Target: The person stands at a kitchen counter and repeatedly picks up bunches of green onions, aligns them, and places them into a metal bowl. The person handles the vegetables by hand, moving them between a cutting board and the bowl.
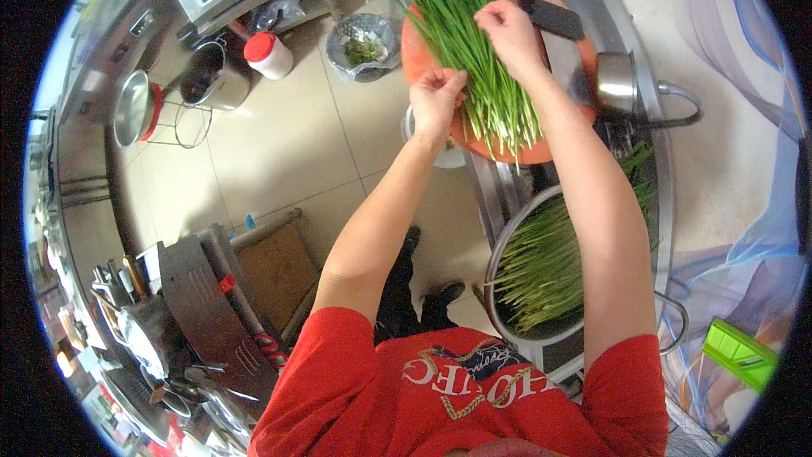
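A thick bundle of long green leaves, apparently garlic chives (pixel 472 38), lies across a round orange cutting board (pixel 422 44), pale stem ends towards me. At the bundle's left edge is my left hand (pixel 438 98), thumb and fingers pinched together. My right hand (pixel 507 28) is over the bundle's right side with its fingers curled in. Whether either pinch holds a leaf is too small to tell. To the right of the bundle, a cleaver with a black handle (pixel 550 16) rests on the board, its broad blade (pixel 564 66) partly behind my right forearm.
Below the board, a large metal basin (pixel 498 254) holds more green leaves, partly behind my right arm. A steel pot (pixel 615 86) stands right of the board. On the floor side are a lined waste bin (pixel 361 47) and a red-lidded white jar (pixel 269 57). A green slicer (pixel 739 352) lies far right.
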Action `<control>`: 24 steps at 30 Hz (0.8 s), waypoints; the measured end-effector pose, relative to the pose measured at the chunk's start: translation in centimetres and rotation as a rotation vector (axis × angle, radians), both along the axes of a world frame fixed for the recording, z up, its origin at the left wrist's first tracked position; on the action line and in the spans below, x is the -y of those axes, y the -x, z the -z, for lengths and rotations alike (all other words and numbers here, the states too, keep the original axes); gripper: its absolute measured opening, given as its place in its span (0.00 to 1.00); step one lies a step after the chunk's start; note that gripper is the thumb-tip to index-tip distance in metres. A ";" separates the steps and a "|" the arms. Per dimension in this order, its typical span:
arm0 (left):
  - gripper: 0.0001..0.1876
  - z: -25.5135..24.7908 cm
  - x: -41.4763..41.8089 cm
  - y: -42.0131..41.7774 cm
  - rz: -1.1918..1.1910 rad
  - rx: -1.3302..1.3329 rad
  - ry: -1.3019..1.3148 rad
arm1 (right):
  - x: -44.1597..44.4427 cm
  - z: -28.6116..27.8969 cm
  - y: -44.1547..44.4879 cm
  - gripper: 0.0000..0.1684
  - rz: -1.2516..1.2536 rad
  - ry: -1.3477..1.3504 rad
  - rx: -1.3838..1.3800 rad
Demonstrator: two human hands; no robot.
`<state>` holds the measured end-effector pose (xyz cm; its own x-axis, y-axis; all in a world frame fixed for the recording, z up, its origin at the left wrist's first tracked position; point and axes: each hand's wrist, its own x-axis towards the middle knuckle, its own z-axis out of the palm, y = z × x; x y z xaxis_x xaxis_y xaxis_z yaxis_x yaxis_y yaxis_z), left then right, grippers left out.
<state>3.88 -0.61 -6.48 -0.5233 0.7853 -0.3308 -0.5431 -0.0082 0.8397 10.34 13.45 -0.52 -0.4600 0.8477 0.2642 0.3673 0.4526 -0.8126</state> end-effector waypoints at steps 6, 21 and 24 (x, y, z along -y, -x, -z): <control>0.03 -0.2 0.4 -0.4 -0.019 0.127 -0.078 | 3.8 -3.0 -3.2 0.05 -0.170 0.430 -0.099; 0.06 -2.8 -0.2 -1.8 -0.026 -0.799 -0.126 | 4.0 -2.1 -4.3 0.07 -0.051 -0.001 0.189; 0.07 -3.3 -0.3 -2.3 -0.026 -0.847 -0.081 | 3.9 -2.5 -5.1 0.05 0.035 0.571 -0.577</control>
<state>6.22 -0.35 -3.22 -0.5872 0.7740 0.2370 0.2692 -0.0893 0.9589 15.46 9.57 1.97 -0.3540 0.9349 -0.0261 -0.1735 -0.0931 -0.9804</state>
